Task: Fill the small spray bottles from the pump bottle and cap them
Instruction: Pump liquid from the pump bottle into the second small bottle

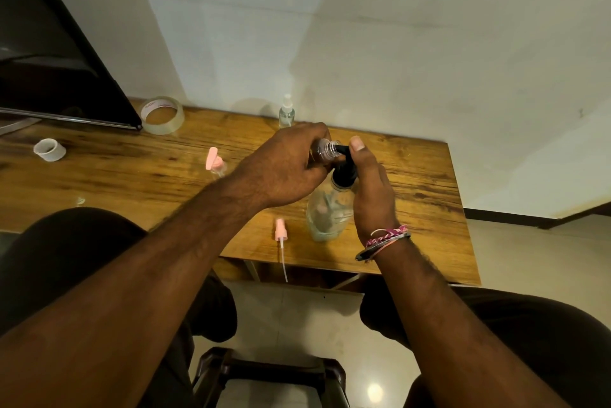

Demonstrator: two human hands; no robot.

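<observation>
A small open bottle (pixel 322 150) is being held in the left hand (pixel 284 169), fingers curled round it, with its threaded neck being presented to the black spout of the pump bottle (pixel 327 209). The pump head (pixel 344 163) is being gripped by the right hand (pixel 370 189), thumb lying on top of it. The pump bottle is being kept upright on the worktop (pixel 429 196), near the front edge, at 6 o'clock from the held bottle.

Filling of this bottle is judged to be in progress; its liquid level cannot be read, being hidden by the fingers.

One spray bottle (pixel 286 112), already capped and apparently filled, is being kept at 12 o'clock from the hands, by the wall. A second bottle with a pink cap (pixel 215 163) is lying at 9 o'clock; its contents cannot be determined. A loose pink sprayer (pixel 281 239) with its dip tube is lying at 7 o'clock from the pump bottle, overhanging the edge, and is judged to be awaiting the held bottle.

Remaining: filling is being completed, then capping.
</observation>
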